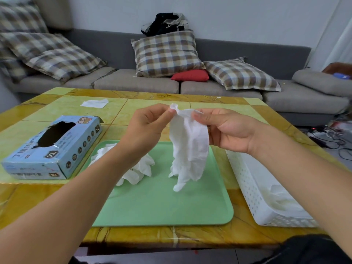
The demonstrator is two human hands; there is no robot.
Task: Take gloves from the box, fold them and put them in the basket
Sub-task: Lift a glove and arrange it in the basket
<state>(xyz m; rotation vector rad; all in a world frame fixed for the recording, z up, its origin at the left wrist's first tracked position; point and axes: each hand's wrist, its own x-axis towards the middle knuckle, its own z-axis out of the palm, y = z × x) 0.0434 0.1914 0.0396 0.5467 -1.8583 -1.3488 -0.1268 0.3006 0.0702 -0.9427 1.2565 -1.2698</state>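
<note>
Two hands raised over table [171, 96]. Left hand [146, 126] pinching cuff of one white glove [188, 147]; right hand [226, 130] pinching same cuff from other side, glove hanging fingers-down above one green tray [171, 206]. One loose heap of gloves [139, 170] on tray's left part, count not readable. One blue glove box [51, 149] left of tray, opening dark. One white perforated basket [253, 191] right of tray, pale gloves inside, number unclear. One white sheet [94, 103] at far left.
</note>
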